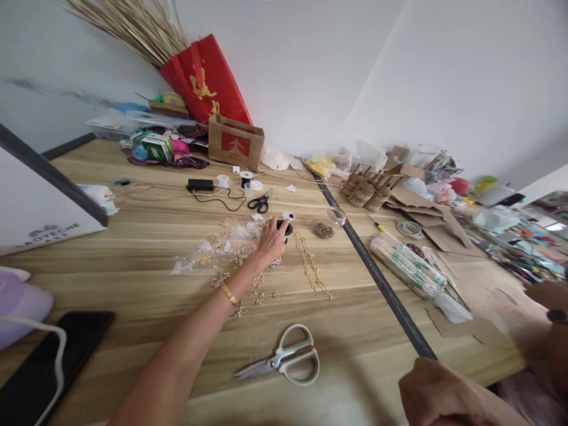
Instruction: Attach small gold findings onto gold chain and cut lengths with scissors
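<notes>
My left hand (268, 240) reaches far across the wooden table (133, 236), and its fingers close on a small black spool (287, 228). A gold bangle sits on that wrist. Around the hand lie small gold charms and clear plastic bags (213, 254), and a gold chain (310, 266) is just to its right. My right hand (437, 391) rests at the table's near edge, bottom right, with its back to the camera and its fingers hidden. White-handled scissors (288, 360) lie between my two arms.
Black scissors (260, 202), white spools and a black adapter with cord (200, 185) lie beyond the hand. A bead dish (325, 230), a bundle of sticks (412, 269), cardboard scraps and clutter fill the right. A red bag (206, 80) stands at the back, a phone (48, 361) near left.
</notes>
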{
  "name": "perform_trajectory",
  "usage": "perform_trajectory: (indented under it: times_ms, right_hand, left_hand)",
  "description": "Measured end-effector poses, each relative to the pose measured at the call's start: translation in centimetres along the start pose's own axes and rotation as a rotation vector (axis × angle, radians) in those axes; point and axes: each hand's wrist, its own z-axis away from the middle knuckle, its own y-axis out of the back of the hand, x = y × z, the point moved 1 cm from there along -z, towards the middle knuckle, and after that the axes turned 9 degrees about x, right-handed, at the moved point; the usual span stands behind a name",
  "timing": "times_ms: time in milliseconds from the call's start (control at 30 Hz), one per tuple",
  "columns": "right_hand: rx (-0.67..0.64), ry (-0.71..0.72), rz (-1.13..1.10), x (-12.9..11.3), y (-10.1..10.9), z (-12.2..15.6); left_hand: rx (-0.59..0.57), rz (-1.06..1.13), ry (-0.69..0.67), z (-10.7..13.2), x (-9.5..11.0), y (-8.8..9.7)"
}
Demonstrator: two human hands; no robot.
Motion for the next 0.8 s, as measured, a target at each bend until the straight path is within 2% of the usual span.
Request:
perform_trajectory:
  times_ms: [133, 267, 367, 467, 600, 800]
  right_hand:
    - [-0.110, 0.082, -0.105, 0.8, 1.0, -1.6]
    - [-0.035, 0.101, -0.189, 2.5, 2.0, -5.2]
    - [0.010, 0.078, -0.185, 3.7, 1.8, -8.9]
    - [0.067, 0.058, -0.087, 4.6, 0.6, -12.6]
    - [0.129, 0.041, -0.038, 5.6, -2.0, -16.2]
    - [0.314, -0.027, -0.039, 7.1, -4.7, -18.3]
  left_hand:
    - [0.019, 0.068, -0.027, 1.1, 0.0, 1.6]
    - [0.071, 0.159, -0.021, 2.9, -0.2, 4.5]
    - [-0.029, 0.186, -0.001, 5.0, -0.1, 6.6]
    - [-0.170, 0.184, 0.020, 7.3, 0.2, 7.9]
    - [-0.298, 0.176, 0.030, 10.0, 0.7, 8.5]
    - [-0.378, 0.116, 0.014, 11.6, 1.1, 8.6]
